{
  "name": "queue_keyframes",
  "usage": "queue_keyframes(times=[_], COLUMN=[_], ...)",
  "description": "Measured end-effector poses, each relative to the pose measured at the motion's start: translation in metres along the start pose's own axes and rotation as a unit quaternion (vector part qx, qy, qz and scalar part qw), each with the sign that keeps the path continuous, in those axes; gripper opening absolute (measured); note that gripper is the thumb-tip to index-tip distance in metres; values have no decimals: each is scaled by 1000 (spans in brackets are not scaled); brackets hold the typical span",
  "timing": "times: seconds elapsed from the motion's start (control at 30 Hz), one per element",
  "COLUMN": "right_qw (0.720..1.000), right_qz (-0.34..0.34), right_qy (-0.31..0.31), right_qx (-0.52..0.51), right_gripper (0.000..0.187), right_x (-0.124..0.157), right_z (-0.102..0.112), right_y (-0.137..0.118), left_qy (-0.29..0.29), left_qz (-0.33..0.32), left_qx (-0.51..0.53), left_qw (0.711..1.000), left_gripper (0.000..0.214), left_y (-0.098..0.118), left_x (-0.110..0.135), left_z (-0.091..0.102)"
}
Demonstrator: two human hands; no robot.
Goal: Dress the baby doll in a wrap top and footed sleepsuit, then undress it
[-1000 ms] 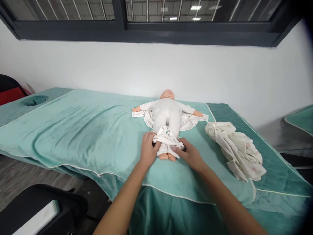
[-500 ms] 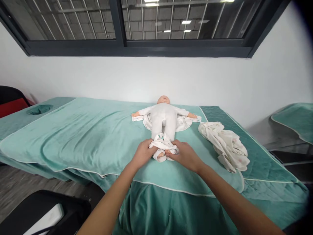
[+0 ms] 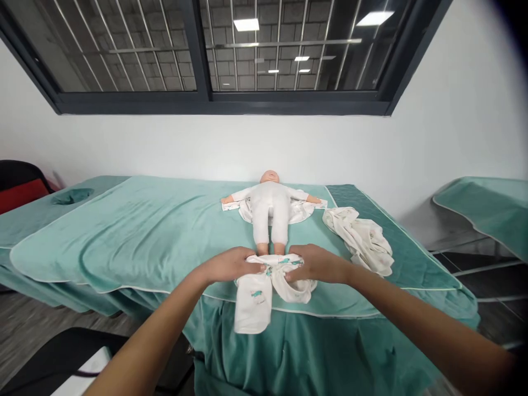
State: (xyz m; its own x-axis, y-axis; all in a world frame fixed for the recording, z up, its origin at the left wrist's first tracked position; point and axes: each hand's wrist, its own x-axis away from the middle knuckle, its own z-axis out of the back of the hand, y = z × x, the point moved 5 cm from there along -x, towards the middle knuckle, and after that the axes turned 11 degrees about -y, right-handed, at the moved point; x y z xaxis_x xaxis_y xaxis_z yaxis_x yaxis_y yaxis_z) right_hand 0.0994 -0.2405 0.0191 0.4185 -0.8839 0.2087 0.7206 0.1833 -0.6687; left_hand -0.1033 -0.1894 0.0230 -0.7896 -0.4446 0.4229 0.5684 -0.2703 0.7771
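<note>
Bed [image 3: 124,236] under teal towel; left hand [image 3: 229,265] grip closed on waistband of baby pants [image 3: 251,294], which hang over bed's front edge, just before doll [image 3: 270,212] feet; right hand [image 3: 315,264] grip clamps the other side; crumpled cloth [image 3: 358,236] lies right of doll.

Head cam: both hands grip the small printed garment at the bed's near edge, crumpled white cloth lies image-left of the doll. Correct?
No. The head view shows the crumpled white cloth image-right of the doll, not left. The left hand and right hand do grip the small printed garment at the bed's near edge.
</note>
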Motion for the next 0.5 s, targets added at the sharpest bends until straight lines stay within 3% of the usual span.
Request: queue_keyframes(times=[0.13,0.2,0.27,0.33,0.5], right_qw=[986,977,981,989,977], right_qz=[50,52,52,58,78], right_qy=[-160,-205,-186,-130,-116], right_qx=[-22,-3,15,35,162], right_gripper=[39,39,43,51,48], right_x=[19,26,28,27,31], right_z=[20,40,66,95,142], right_y=[-37,-60,-83,-108,-160], left_qy=[-49,-53,-37,-12,83], left_qz=[1,-8,-9,0,-7], left_qx=[-78,-148,-217,-272,-370], left_qw=[996,987,975,962,925], left_gripper=[44,40,37,36,31], left_y=[29,53,80,109,173], left_x=[25,39,53,67,98], left_z=[16,29,44,59,94])
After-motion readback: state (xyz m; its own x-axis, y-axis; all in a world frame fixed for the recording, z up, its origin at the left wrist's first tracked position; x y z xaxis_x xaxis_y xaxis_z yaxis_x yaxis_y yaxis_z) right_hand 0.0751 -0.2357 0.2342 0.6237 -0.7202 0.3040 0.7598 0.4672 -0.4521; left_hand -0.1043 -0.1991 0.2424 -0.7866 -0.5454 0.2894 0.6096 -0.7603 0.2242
